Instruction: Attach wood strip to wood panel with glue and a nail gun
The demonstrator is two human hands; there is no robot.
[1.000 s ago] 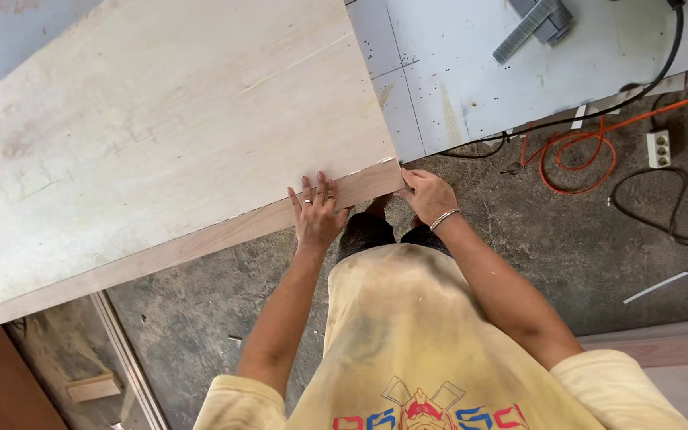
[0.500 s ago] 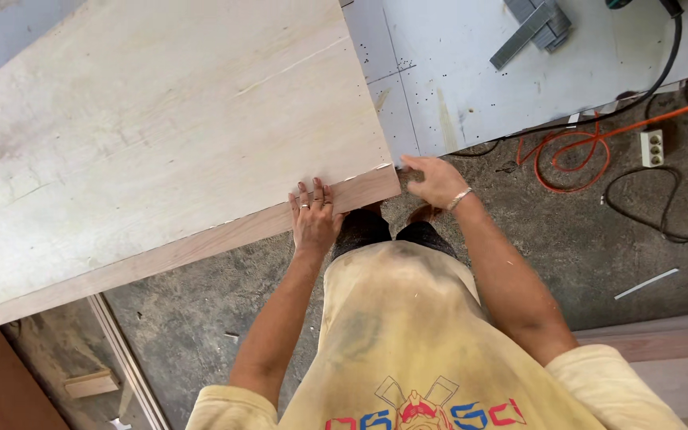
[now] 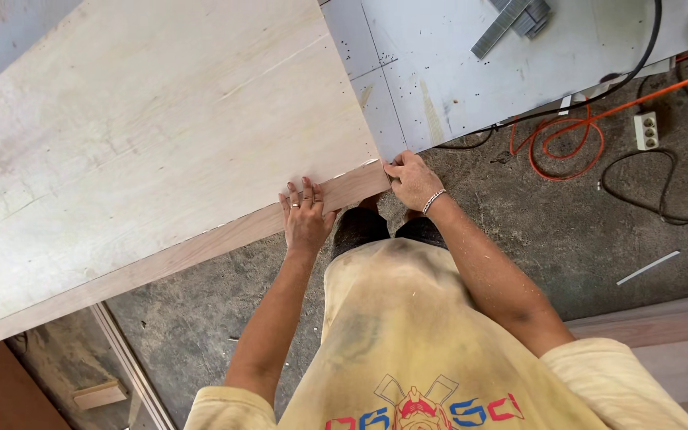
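Where the frame's left and top edges cut it off, your large pale wooden panel (image 3: 161, 135) runs out of view, its reddish edge strip (image 3: 224, 239) facing you. Your torso in the yellow shirt (image 3: 431, 350) hides the floor below. Grey table (image 3: 479, 72) beyond, carrying a staple stack (image 3: 511, 20). Orange cord (image 3: 567, 139) and black cable (image 3: 654, 191) coil on the concrete floor (image 3: 567, 231). Left hand (image 3: 306, 216): fingers flat, pressed on the strip. Right hand (image 3: 412, 179): fingers curled at the panel's corner; whether it pinches anything is unclear.
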